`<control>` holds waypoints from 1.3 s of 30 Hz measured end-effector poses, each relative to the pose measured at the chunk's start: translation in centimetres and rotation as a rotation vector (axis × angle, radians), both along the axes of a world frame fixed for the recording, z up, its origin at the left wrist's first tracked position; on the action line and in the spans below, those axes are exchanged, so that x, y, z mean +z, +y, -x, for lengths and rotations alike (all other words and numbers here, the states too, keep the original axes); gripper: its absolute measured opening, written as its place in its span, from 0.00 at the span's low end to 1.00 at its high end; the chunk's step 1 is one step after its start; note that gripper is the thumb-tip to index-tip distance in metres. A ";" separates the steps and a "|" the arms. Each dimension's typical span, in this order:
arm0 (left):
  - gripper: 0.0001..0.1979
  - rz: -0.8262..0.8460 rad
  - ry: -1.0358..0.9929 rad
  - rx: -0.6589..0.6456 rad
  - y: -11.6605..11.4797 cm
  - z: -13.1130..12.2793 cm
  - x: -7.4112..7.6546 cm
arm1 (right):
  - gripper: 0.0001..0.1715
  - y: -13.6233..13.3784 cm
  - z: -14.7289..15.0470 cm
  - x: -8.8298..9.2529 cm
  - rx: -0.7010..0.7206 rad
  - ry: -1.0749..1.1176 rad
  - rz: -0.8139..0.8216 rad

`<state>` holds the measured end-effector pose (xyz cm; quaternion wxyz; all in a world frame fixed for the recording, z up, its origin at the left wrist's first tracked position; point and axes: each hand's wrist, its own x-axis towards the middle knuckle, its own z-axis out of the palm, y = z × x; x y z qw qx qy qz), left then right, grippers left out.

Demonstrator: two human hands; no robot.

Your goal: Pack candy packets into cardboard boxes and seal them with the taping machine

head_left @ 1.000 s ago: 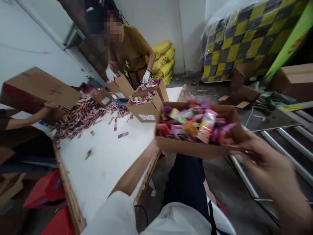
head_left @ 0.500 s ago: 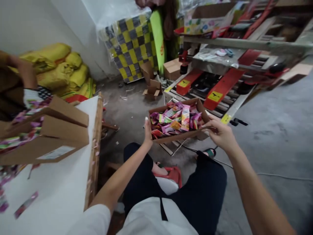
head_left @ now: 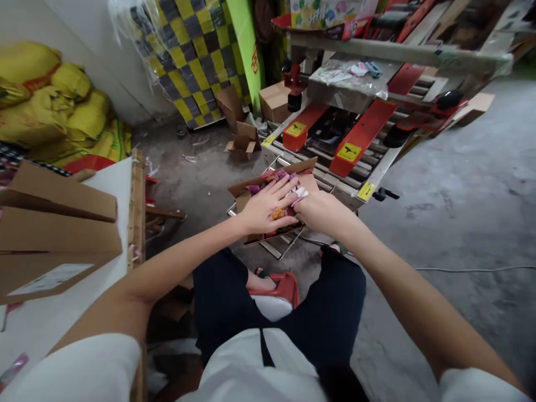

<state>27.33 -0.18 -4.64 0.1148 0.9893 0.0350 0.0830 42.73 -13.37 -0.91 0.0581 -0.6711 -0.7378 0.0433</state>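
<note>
A small open cardboard box (head_left: 242, 201) full of shiny wrapped packets (head_left: 280, 177), mostly purple and pink, rests at the near end of the roller conveyor. My left hand (head_left: 268, 207) lies flat over the packets, fingers stretched out and pressing on them. At the box's right side, my right hand (head_left: 320, 212) has its fingers curled down among the packets. Its fingertips are partly hidden, so what they grip cannot be made out. Between the two hands an orange packet (head_left: 277, 213) shows.
Roller conveyor (head_left: 268, 146) with red guides (head_left: 354, 142) beyond the box. At left, a white table (head_left: 104, 181) with a wooden edge holds larger cartons (head_left: 62, 229). Yellow sacks (head_left: 54, 111) and a checked stack (head_left: 192, 56) stand behind. A red stool (head_left: 288, 285) is beneath me; a cable (head_left: 473, 269) crosses the floor.
Both hands have left the box's sides and moved in over the packets. The box now sits on the conveyor end with its flaps spread. My view has shifted right.
</note>
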 end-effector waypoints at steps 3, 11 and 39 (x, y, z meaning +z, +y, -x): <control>0.37 0.003 0.101 0.044 0.9 0.2 -1.0 | 0.17 1.4 -0.5 0.5 0.077 -0.044 0.172; 0.39 -0.141 0.241 0.177 0.8 -0.7 -3.5 | 0.28 1.4 -4.8 -0.5 0.114 0.281 0.447; 0.23 0.437 -0.596 0.591 -4.2 -3.9 -8.7 | 0.35 3.1 3.4 -9.0 -0.727 0.216 -0.255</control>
